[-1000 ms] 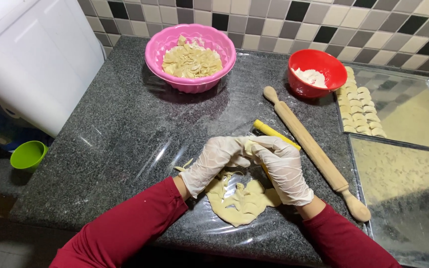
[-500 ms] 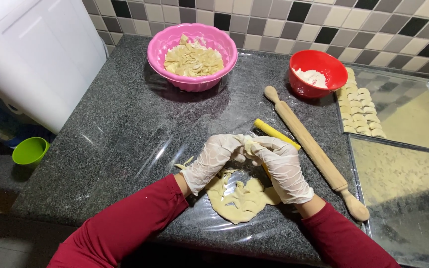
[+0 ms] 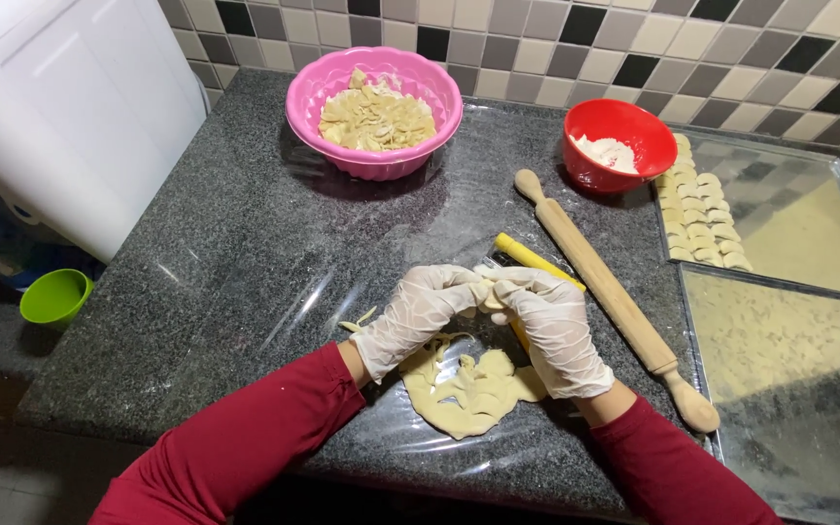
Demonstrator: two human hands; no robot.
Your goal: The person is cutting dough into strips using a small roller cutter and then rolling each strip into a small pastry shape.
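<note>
Both hands wear thin clear gloves over red sleeves. My left hand (image 3: 418,317) and my right hand (image 3: 553,326) meet fingertip to fingertip above the counter and pinch a small piece of dough (image 3: 491,296) between them. Right below the hands lies a rolled dough sheet (image 3: 469,393) with shapes cut out of it. A yellow-handled tool (image 3: 533,259) lies just beyond my right hand, partly hidden by it. A wooden rolling pin (image 3: 618,302) lies diagonally to the right.
A pink bowl (image 3: 374,152) of dough scraps stands at the back, a red bowl (image 3: 618,147) of flour to its right. A metal tray (image 3: 801,226) holds rows of shaped dough pieces (image 3: 697,221). A green cup (image 3: 53,296) sits low at left, beside a white appliance (image 3: 70,107).
The hands stay together over the dough sheet, still working the small piece; the fingers shift only slightly.
</note>
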